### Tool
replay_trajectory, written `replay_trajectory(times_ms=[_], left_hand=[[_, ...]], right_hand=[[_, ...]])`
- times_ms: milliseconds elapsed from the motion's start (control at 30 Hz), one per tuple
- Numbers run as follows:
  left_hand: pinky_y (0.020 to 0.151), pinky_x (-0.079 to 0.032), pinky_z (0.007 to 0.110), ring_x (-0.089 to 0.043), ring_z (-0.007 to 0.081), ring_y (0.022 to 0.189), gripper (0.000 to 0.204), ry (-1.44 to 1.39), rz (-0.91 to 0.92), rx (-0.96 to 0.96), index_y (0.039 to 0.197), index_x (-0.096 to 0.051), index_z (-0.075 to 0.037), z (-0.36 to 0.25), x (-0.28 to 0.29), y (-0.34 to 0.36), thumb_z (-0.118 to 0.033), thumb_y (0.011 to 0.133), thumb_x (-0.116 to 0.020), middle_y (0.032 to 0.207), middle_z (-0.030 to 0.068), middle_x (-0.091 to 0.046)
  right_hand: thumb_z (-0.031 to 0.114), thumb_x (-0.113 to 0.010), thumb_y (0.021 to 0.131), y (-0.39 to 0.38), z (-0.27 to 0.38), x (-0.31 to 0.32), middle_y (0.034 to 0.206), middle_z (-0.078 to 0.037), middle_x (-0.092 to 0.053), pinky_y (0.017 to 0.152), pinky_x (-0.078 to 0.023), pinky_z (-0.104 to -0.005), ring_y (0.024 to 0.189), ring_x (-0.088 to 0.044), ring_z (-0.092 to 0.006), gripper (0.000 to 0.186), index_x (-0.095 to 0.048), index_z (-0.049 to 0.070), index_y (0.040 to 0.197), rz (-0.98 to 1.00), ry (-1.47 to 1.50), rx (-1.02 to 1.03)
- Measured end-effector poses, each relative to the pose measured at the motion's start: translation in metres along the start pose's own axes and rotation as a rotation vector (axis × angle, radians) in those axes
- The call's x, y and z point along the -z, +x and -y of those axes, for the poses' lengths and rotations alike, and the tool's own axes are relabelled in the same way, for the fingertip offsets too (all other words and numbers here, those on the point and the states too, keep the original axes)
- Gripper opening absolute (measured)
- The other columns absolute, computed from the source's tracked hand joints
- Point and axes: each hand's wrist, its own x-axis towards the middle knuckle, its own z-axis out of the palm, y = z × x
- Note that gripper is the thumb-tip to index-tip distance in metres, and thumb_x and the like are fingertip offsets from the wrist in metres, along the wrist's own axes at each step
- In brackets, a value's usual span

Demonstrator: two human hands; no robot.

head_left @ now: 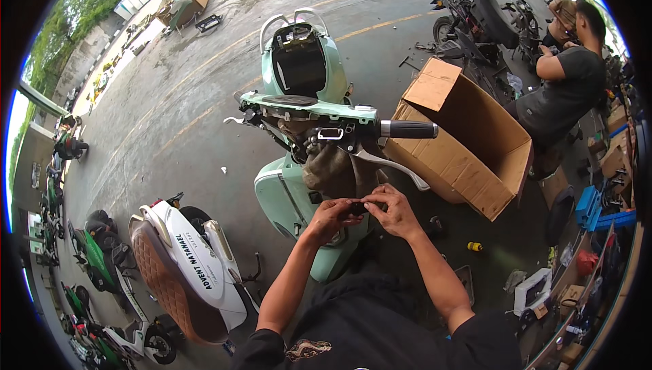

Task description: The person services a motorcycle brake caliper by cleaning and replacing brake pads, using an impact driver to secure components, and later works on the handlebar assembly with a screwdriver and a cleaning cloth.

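Observation:
Both hands meet in front of my body, close above a partly dismantled mint-green scooter (278,190). My left hand (329,219) is closed on a small black part (357,208), too small and covered by fingers to name. From the other side my right hand (392,214) pinches at the same part with thumb and fingertips. Just beyond them is the scooter's handlebar, with a black grip (411,130) and a silver brake lever (394,166) on the right. A brown cloth-like bundle (326,166) hangs below the handlebar.
An open cardboard box (455,146) stands right of the handlebar. A white scooter with a brown seat (170,282) is at the left. A person in a dark shirt (567,78) works near a stripped motorcycle (475,27). A yellow-black object (475,246) lies on the floor.

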Motion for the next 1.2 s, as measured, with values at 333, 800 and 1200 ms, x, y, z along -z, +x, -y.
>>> replay_trajectory(times_ms=[333, 800, 1200], left_hand=[[0.085, -0.056, 0.035, -0.067, 0.0181, 0.086, 0.03, 0.189, 0.401, 0.356, 0.116, -0.06, 0.005, 0.076, -0.05, -0.007, -0.017, 0.098, -0.052, 0.105, 0.0118, -0.066], [0.081, -0.056, 0.03, -0.067, 0.0161, 0.084, 0.029, 0.619, 0.752, 0.643, 0.113, -0.061, 0.004, 0.26, -0.125, -0.12, -0.014, 0.091, -0.065, 0.093, 0.0065, -0.066], [0.084, -0.056, 0.032, -0.066, 0.0149, 0.085, 0.034, 0.711, 0.843, 0.783, 0.115, -0.061, 0.005, 0.445, -0.275, -0.123, -0.018, 0.091, -0.066, 0.091, 0.0059, -0.066]], right_hand=[[0.011, -0.066, 0.086, -0.172, 0.02, -0.002, 0.09, -0.009, -0.065, 0.066, -0.052, -0.0306, 0.072, -0.063, -0.0183, 0.012, -0.07, 0.004, 0.095, -0.396, 0.034, -0.312], [0.017, -0.076, 0.076, -0.445, 0.102, -0.089, 0.095, -0.006, -0.066, 0.074, -0.054, -0.0325, 0.081, -0.065, -0.0222, 0.027, -0.069, 0.007, 0.1, -0.918, -0.213, -0.644], [0.018, -0.077, 0.073, -0.633, 0.028, -0.015, 0.097, -0.001, -0.066, 0.075, -0.055, -0.0358, 0.089, -0.062, -0.024, 0.028, -0.07, 0.012, 0.1, -1.055, -0.526, -0.859]])
